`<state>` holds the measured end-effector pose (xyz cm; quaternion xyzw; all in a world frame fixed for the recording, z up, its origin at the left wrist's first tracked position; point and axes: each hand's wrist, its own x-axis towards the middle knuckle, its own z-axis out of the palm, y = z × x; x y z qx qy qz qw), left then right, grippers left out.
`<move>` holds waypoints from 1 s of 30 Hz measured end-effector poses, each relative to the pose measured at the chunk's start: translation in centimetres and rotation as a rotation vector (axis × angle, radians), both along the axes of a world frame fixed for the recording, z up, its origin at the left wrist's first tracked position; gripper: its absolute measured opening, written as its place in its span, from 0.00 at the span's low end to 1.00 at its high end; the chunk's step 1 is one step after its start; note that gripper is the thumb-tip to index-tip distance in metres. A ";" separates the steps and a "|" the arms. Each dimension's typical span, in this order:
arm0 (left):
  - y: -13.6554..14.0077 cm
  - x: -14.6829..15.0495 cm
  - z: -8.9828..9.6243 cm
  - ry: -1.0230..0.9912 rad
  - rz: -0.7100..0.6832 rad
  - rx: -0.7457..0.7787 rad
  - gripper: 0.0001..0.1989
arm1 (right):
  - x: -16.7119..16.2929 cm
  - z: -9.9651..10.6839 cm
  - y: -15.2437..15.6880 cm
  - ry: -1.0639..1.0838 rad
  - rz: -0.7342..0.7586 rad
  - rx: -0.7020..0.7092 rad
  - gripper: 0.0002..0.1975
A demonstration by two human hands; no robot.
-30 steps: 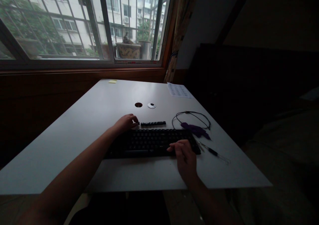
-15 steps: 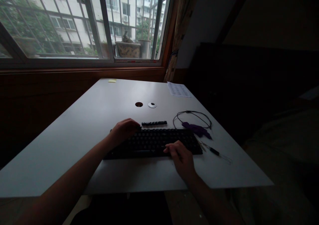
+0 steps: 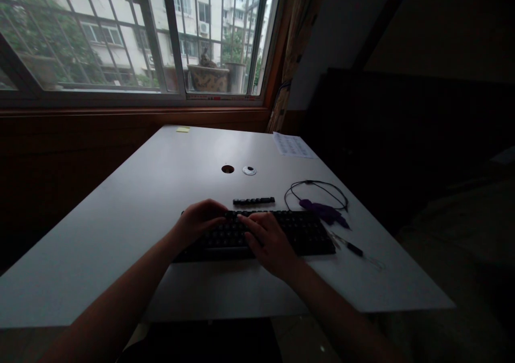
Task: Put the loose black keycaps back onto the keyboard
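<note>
A black keyboard [image 3: 229, 252] lies on the white desk in front of me. My left hand [image 3: 203, 221] is over its upper left part, thumb and fingers pinched around a small black keycap [image 3: 230, 214] at the top row. My right hand [image 3: 269, 239] reaches in over the middle of the keys. Its index finger is stretched out beside the left fingertips, and the thumb is apart from it; nothing shows in this hand. Just behind the keyboard a row of black keycaps [image 3: 254, 201] stands on the desk. My hands cover part of the keys.
Right of the keyboard lie a coiled black cable [image 3: 316, 181], a purple cloth [image 3: 324, 210] and a black-handled wire tool [image 3: 354, 249]. Farther back are a round desk hole [image 3: 227, 169], its white cover [image 3: 249, 170], a printed sheet [image 3: 293, 145] and a yellow note [image 3: 183, 130].
My right hand has moved left and away from me, from the lower right keys to the top row beside my left hand. The left hand has come down onto the keyboard with the keycap.
</note>
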<state>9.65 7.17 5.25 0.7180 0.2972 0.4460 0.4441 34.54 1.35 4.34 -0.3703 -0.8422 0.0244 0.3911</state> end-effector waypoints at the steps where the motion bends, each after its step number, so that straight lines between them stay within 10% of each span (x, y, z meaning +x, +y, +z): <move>1: 0.0 0.0 0.0 -0.006 -0.004 0.003 0.13 | -0.4 -0.2 0.2 -0.007 0.004 0.003 0.27; 30: -0.3 0.8 -0.8 0.010 -0.064 -0.012 0.12 | -0.6 -1.3 -0.3 0.094 0.022 0.004 0.26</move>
